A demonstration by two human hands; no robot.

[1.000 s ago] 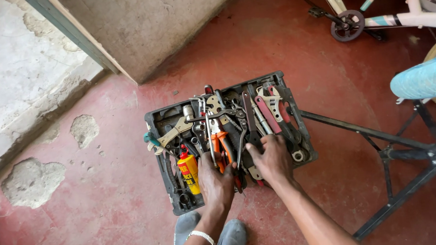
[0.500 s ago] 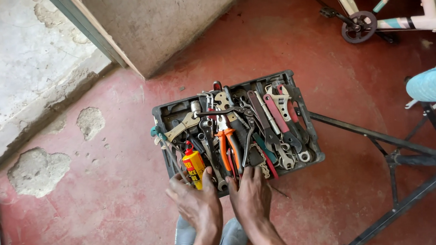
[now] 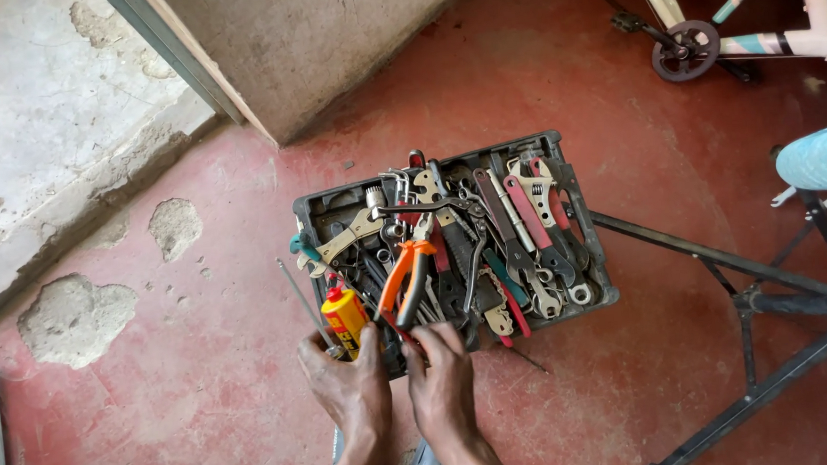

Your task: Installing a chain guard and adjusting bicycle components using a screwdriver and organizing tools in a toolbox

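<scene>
Toolbox (image 3: 592, 251), red floor: your left hand (image 3: 346, 382) and right hand (image 3: 442, 380) lay spread at its near edge; yellow can (image 3: 345, 318) beside the left.

2 bare hands, left hand (image 3: 351, 387) and right hand (image 3: 443, 380), no sleeves or gloves.

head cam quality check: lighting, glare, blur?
Head view: soft, even daylight, faint shadows; no strong glare on the tools in the tool tray; left hand and right hand fairly sharp; wide-angle bend at the edges; pale floor slab bright, nearly washed out.
</scene>
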